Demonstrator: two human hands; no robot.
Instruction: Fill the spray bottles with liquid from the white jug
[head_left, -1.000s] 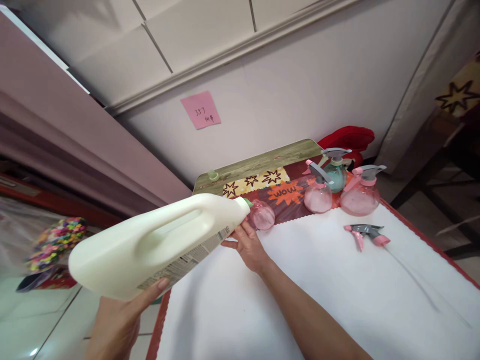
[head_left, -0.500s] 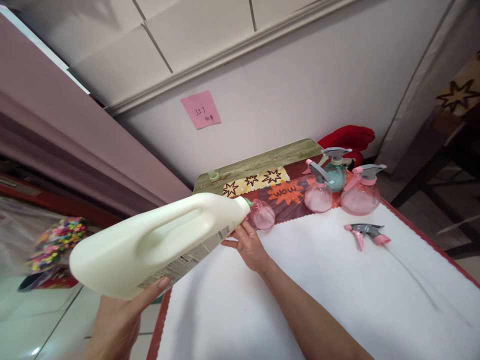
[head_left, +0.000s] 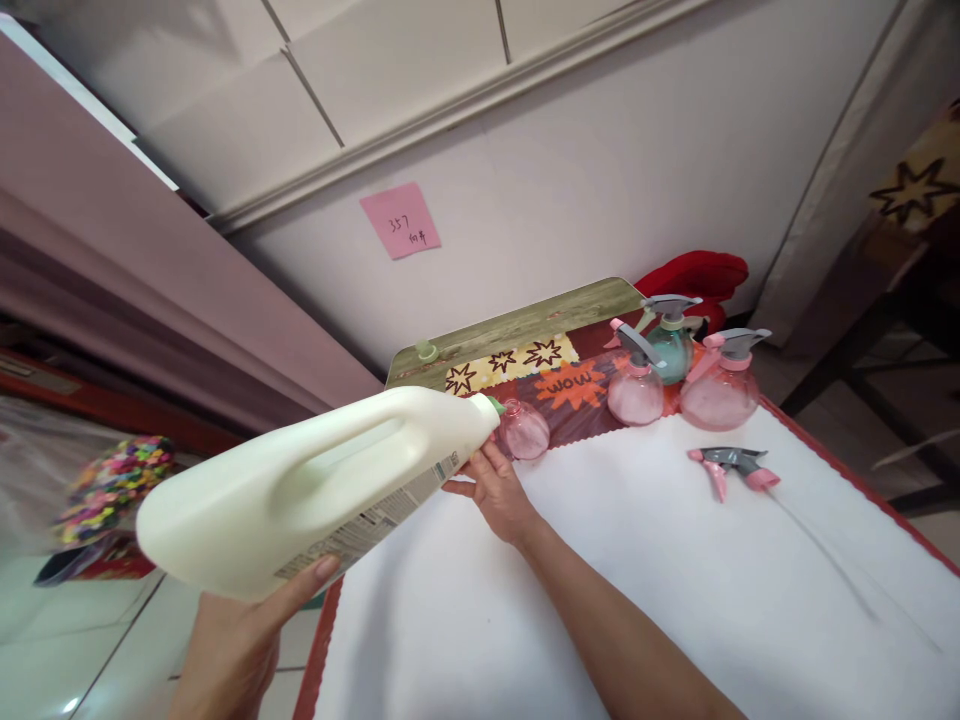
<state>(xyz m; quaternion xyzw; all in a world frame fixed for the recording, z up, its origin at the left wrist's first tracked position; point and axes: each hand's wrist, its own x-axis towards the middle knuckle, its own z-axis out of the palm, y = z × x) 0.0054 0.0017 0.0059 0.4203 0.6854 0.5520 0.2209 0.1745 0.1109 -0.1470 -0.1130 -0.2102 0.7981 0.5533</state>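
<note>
A large white detergent jug point(head_left: 322, 480) with a side handle is tilted, its green-tipped neck pointing right at the open mouth of a round pink spray bottle point(head_left: 525, 430). That bottle stands without its trigger head and holds pale pink contents. My left hand point(head_left: 247, 630) grips the jug's lower end from below, thumb on the label. Under the neck, the fingers of my right hand point(head_left: 499, 490) are curled against the jug, close beside the pink bottle. Whether liquid flows between them cannot be seen. A grey-and-pink trigger sprayer head point(head_left: 735, 467) lies on the table with its tube trailing.
Two pink spray bottles point(head_left: 636, 390) and a teal spray bottle point(head_left: 670, 350) stand at the back right of the white-covered table point(head_left: 637, 560). A small green cap point(head_left: 427, 351) sits at the back left. Behind is a wall with a pink note point(head_left: 401, 220).
Almost nothing differs. The jug's lower end has shifted very slightly left, while its neck stays at the pink bottle's mouth.
</note>
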